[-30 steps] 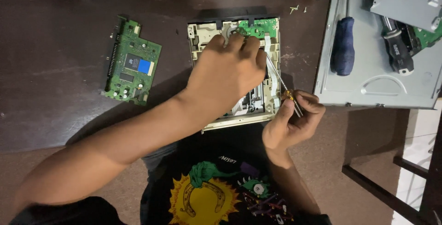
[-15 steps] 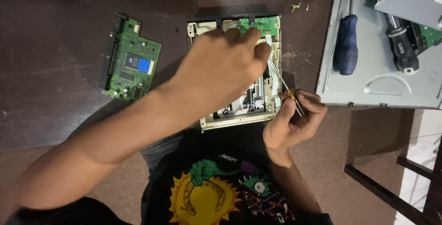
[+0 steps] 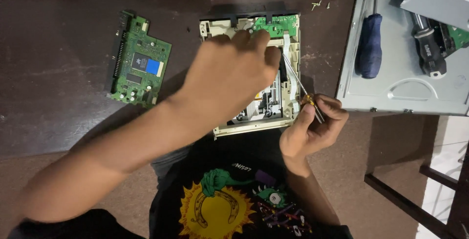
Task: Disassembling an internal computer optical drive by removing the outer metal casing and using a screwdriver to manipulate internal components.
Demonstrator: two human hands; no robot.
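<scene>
Disc drive, opened, with its cream plastic frame and inner mechanism showing, lies flat on the dark bench at its near edge, straight in front of the person. The left hand covers most of the drive from above, fingers bent and pressing down near the small green board at the far end; whether they pinch anything is hidden. The right hand is clenched around the handle of a thin screwdriver, whose metal shaft slants up and left into the drive beside a pale ribbon cable.

To do this well, it seems wise to keep the drive pinned steady, seat the tip squarely before turning, and steer clear of the ribbon.

Further left, well apart, lies a loose green circuit board. To the right sits a grey metal cover carrying a blue-handled screwdriver and a black-handled one. A few tiny screws lie beyond the drive.
</scene>
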